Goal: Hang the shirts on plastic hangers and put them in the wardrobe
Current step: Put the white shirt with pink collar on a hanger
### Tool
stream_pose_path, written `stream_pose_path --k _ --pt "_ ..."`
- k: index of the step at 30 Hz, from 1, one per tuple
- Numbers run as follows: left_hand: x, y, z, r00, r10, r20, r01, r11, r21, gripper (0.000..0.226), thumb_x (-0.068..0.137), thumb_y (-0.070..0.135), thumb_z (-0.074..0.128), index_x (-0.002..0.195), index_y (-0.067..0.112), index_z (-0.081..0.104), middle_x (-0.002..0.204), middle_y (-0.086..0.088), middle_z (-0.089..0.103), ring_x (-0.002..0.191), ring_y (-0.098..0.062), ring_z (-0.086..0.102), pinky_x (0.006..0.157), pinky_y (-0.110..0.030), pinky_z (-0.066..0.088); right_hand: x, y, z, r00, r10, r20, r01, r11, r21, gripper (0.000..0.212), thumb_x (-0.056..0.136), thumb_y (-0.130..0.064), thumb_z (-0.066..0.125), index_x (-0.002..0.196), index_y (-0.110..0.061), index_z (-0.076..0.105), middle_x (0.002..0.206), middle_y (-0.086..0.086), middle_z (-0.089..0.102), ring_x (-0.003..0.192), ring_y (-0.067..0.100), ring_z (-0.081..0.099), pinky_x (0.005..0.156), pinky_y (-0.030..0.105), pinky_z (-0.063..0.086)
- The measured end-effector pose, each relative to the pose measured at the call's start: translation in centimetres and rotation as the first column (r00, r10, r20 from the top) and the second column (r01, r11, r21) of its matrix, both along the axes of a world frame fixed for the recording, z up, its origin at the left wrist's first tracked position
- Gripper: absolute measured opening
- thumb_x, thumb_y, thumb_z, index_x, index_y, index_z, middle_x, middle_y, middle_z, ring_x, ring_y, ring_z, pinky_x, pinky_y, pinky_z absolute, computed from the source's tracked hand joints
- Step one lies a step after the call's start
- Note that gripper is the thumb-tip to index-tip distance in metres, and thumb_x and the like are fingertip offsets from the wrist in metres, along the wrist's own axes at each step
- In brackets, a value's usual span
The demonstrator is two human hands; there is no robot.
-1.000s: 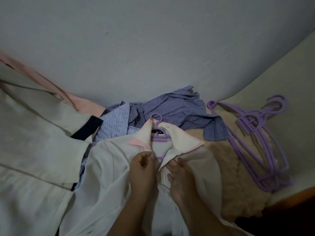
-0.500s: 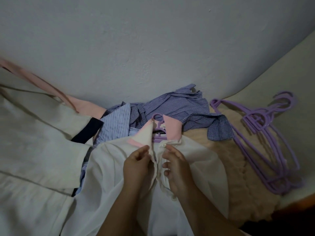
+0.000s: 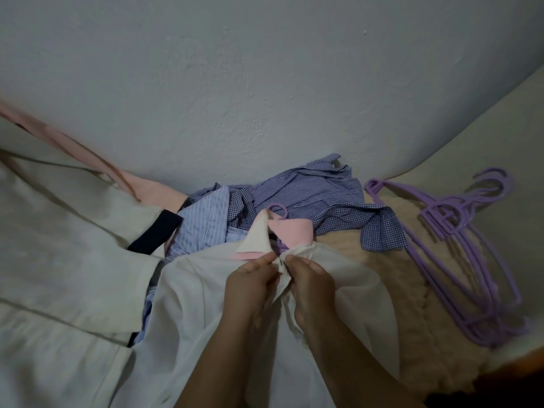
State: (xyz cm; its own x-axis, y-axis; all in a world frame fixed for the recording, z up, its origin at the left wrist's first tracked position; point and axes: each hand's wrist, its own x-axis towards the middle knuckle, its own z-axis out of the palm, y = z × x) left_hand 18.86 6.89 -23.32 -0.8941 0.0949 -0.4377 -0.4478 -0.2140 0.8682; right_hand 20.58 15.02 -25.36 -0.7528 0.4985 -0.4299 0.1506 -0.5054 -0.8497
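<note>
Currently, a person bends over a bed [image 3: 500, 119] pushed against a pale wall [image 3: 265, 83], fastening the top of a white shirt [image 3: 188, 304] that lies face up near the bed's front edge. To the left a large cream garment [image 3: 59, 245] with a dark cuff covers that side of the bed. Behind the white shirt, along the bed's back edge at the wall, a crumpled checked shirt [image 3: 309, 195] and a striped shirt [image 3: 203, 222] wait their turn. A stack of purple hangers [image 3: 471, 254] lies toward the right edge, well apart from the hands, partly on a fluffy beige blanket [image 3: 412, 319]. One purple hanger already sits inside the white shirt; only its hook [image 3: 278, 208] pokes out above the pink-lined collar [image 3: 290, 232].

The left hand [image 3: 250, 287] and right hand [image 3: 312, 287] meet just below the collar, fingers [image 3: 259, 262] of each curled and pinching the two front edges of the placket together. No button is clearly visible. The step appears to be closing the top button so the shirt stays on the hanger. Doing it well likely means keeping both edges level, holding the cloth taut at the neck, and checking that the collar sits even over the hanger's shoulders before lifting by the hook. No wardrobe is in view.
</note>
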Motion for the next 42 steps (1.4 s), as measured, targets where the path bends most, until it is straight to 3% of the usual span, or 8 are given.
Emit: stream_pose_path --k 9,15,20,27,31,35,39,42 --pt "0.3 0.8 -0.5 0.999 0.024 0.024 -0.024 1.000 -0.006 0.021 0.090 0.001 0.059 0.107 0.008 0.070 0.081 0.003 0.072 0.080 -0.010 0.066 0.073 -0.019 0.053 -0.5 0.8 -1.4 0.989 0.126 0.082 -0.135 0.985 0.105 0.019 0.063 -0.028 0.061 0.067 -0.014 0.072 0.076 0.011 0.072 0.084 0.036 0.067 0.088 0.053 0.052" --pt "0.1 0.7 -1.2 0.998 0.028 0.060 -0.031 0.999 0.039 0.016 0.092 0.005 0.057 0.096 0.011 0.071 0.081 -0.004 0.075 0.071 -0.011 0.070 0.060 -0.017 0.055 -0.1 1.1 -1.3 0.989 0.100 0.113 -0.121 0.973 0.195 0.017 0.084 -0.011 0.061 0.069 -0.016 0.068 0.077 0.007 0.070 0.089 0.032 0.067 0.086 0.048 0.054" --pt "-0.6 0.6 -1.7 0.999 -0.036 -0.006 0.036 0.999 -0.001 0.018 0.093 0.011 0.056 0.100 0.004 0.072 0.090 -0.012 0.075 0.082 -0.020 0.071 0.069 -0.022 0.058 0.3 1.1 -2.1 0.990 0.122 0.075 -0.142 0.910 0.389 0.018 0.087 -0.015 0.064 0.074 -0.027 0.066 0.081 -0.001 0.072 0.083 0.018 0.068 0.082 0.040 0.056" --pt "-1.0 0.4 -2.0 0.997 -0.074 -0.022 0.074 0.997 -0.006 0.020 0.093 0.014 0.054 0.093 0.007 0.073 0.088 -0.012 0.074 0.077 -0.016 0.071 0.071 -0.023 0.058 0.8 1.4 -2.5 0.975 0.217 0.055 -0.218 0.865 0.452 0.014 0.087 -0.013 0.065 0.101 -0.014 0.067 0.087 -0.007 0.069 0.084 0.008 0.066 0.076 0.018 0.053" --pt "-1.4 0.2 -2.6 0.994 -0.099 -0.041 0.099 0.995 -0.006 0.020 0.095 0.017 0.053 0.097 0.005 0.070 0.089 -0.008 0.071 0.080 -0.017 0.067 0.076 -0.027 0.054 0.9 1.3 -2.5 0.964 0.258 0.059 -0.252 0.826 0.505 0.022 0.079 -0.009 0.074 0.094 -0.019 0.061 0.080 -0.013 0.063 0.075 0.002 0.060 0.062 0.005 0.045" --pt "-1.7 0.2 -3.1 0.995 -0.098 0.000 0.098 0.995 0.028 0.025 0.098 0.018 0.047 0.101 0.005 0.068 0.086 -0.010 0.069 0.083 -0.020 0.064 0.083 -0.031 0.052 0.6 1.3 -2.7 0.972 0.221 0.085 -0.225 0.746 0.626 0.007 0.090 -0.015 0.060 0.096 -0.015 0.065 0.080 -0.010 0.063 0.075 0.001 0.059 0.063 0.005 0.043" --pt "-1.5 -0.3 -3.6 0.981 -0.183 -0.068 0.185 0.982 0.024 0.015 0.092 0.009 0.058 0.103 0.004 0.067 0.092 -0.014 0.072 0.085 -0.021 0.067 0.086 -0.031 0.053 0.1 1.5 -2.7 0.975 0.197 0.105 -0.221 0.770 0.598 0.017 0.093 -0.014 0.052 0.089 -0.008 0.067 0.086 0.005 0.067 0.085 0.019 0.062 0.076 0.023 0.049" --pt "-1.7 -0.3 -3.7 0.980 -0.168 -0.103 0.174 0.983 0.057 0.022 0.089 -0.008 0.056 0.107 0.002 0.063 0.084 -0.013 0.069 0.073 -0.017 0.063 0.071 -0.023 0.052 -0.5 1.8 -2.7 0.963 0.249 0.099 -0.266 0.841 0.471 0.020 0.092 -0.015 0.052 0.077 -0.016 0.066 0.088 0.010 0.067 0.092 0.032 0.063 0.088 0.046 0.050"
